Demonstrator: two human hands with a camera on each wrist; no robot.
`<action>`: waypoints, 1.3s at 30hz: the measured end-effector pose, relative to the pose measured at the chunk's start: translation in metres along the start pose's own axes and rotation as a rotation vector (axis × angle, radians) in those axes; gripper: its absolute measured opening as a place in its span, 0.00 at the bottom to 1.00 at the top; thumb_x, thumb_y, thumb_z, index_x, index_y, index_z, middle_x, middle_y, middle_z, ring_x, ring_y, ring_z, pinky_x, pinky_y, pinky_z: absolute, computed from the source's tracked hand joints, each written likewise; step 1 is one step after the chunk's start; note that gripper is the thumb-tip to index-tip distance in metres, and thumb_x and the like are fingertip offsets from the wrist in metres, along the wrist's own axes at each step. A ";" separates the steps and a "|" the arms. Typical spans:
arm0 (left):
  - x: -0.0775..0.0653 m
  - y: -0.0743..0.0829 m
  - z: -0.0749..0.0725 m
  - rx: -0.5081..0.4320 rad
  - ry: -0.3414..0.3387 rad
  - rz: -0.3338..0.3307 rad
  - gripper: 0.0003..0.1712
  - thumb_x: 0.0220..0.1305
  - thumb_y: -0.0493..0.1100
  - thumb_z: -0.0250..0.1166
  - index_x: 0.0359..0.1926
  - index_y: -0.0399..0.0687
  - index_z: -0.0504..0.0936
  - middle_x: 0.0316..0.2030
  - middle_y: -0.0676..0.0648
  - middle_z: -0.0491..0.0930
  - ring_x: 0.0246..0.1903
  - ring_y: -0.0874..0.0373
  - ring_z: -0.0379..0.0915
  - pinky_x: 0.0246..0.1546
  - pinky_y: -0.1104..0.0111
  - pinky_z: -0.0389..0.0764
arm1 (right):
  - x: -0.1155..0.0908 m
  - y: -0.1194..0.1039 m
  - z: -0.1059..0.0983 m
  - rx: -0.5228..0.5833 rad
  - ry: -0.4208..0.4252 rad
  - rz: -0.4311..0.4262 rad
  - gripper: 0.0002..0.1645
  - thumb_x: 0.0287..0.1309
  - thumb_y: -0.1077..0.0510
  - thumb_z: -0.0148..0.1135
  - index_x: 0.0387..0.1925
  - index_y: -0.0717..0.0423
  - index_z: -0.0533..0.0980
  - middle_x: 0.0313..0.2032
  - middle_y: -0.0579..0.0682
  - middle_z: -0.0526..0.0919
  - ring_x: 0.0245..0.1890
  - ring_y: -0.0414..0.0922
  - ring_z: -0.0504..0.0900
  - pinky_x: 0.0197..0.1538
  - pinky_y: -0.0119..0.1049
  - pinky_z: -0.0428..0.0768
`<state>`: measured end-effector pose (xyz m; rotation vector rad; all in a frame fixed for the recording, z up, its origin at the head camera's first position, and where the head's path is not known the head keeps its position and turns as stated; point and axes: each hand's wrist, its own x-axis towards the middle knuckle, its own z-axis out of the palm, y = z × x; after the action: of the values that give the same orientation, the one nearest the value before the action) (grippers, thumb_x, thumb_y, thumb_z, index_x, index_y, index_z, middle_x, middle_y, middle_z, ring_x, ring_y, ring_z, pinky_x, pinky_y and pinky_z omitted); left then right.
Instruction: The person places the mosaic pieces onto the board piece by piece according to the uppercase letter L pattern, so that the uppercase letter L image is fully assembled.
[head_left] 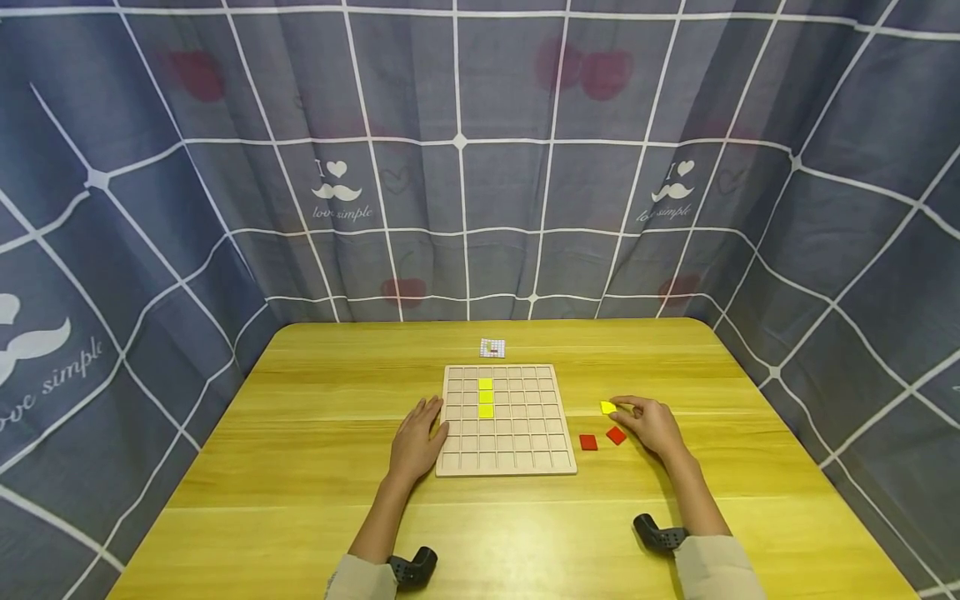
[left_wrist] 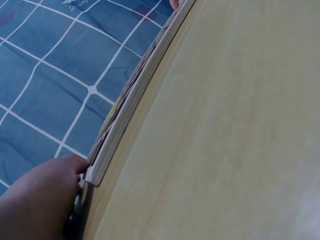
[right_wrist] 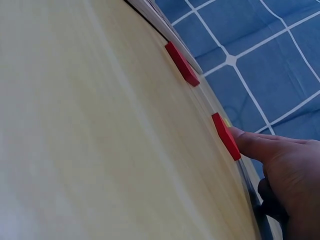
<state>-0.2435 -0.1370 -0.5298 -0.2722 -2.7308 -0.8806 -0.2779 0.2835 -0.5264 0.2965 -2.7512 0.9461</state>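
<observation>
A square wooden grid board [head_left: 525, 462] lies on the table, with a column of three yellow tiles [head_left: 486, 397] in its cells. My left hand [head_left: 417, 442] rests at the board's left edge, fingers extended; the left wrist view shows the thumb [left_wrist: 75, 162] touching the board's corner. Right of the board, my right hand [head_left: 651, 425] pinches a loose yellow tile [head_left: 607, 407] between thumb and fingertips. Two red tiles lie nearby: one [head_left: 588, 442] beside the board, the other [head_left: 617, 435] just below the right fingertips. In the right wrist view, the nearer red tile [right_wrist: 226, 137] mostly hides the yellow one.
Behind the board lies a small card [head_left: 492, 348] printed with a grid pattern. The wooden table [head_left: 337, 358] is bordered by grey-blue checked curtains [head_left: 412, 192] at the back and both sides. Each wrist wears a black device [head_left: 658, 533].
</observation>
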 end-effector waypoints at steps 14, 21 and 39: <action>0.000 0.000 0.000 -0.005 0.009 -0.001 0.28 0.65 0.48 0.56 0.63 0.42 0.68 0.63 0.45 0.65 0.65 0.47 0.53 0.67 0.57 0.53 | 0.010 -0.053 0.023 0.021 0.072 -0.173 0.17 0.49 0.48 0.68 0.43 0.47 0.81 0.10 0.39 0.55 0.11 0.34 0.48 0.14 0.27 0.51; 0.000 0.000 0.000 -0.014 0.006 0.001 0.28 0.65 0.48 0.56 0.63 0.42 0.68 0.63 0.45 0.65 0.65 0.47 0.53 0.66 0.56 0.53 | 0.018 -0.102 0.055 0.055 0.042 -0.286 0.16 0.46 0.48 0.70 0.40 0.46 0.82 0.10 0.36 0.54 0.11 0.31 0.47 0.15 0.25 0.49; 0.000 0.001 0.000 -0.017 -0.009 -0.012 0.28 0.65 0.49 0.55 0.64 0.43 0.67 0.64 0.46 0.64 0.66 0.49 0.52 0.67 0.57 0.51 | 0.018 -0.152 0.111 0.029 -0.039 -0.367 0.17 0.47 0.43 0.68 0.36 0.48 0.82 0.11 0.35 0.59 0.13 0.32 0.51 0.14 0.27 0.54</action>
<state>-0.2437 -0.1366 -0.5292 -0.2634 -2.7375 -0.9078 -0.2707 0.0949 -0.5190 0.7997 -2.5873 0.8870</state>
